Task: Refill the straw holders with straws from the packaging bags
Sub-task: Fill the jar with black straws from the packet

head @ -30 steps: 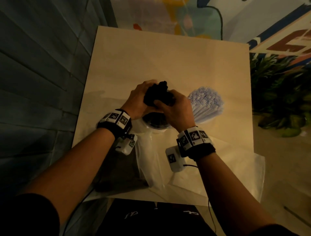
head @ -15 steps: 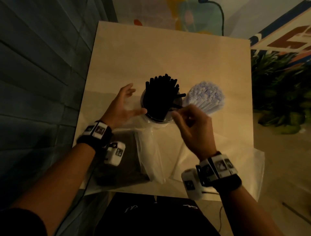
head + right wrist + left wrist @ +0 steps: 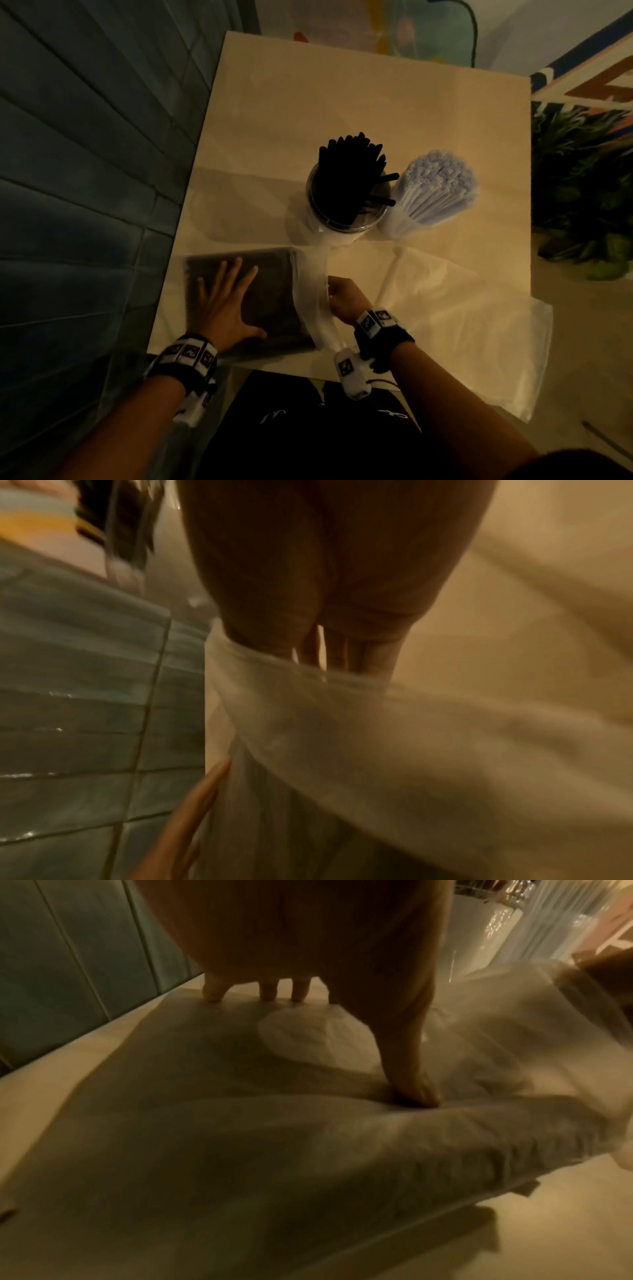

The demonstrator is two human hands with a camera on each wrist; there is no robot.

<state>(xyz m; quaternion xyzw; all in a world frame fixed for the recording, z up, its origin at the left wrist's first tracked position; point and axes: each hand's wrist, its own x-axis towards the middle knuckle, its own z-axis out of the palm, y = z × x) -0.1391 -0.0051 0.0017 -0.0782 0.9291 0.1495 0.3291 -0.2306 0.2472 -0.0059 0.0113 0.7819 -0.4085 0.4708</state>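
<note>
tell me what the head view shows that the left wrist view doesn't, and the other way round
Only the head view shows the whole layout: the holder of black straws standing upright, the white straws bundled beside it, the right hand gripping the clear open end of the bag, and an empty bag spread on the table.

Only the left wrist view shows, from underneath, the thumb tip denting the plastic.

Both show the left hand spread flat, pressing down on the bag of black straws.
</note>
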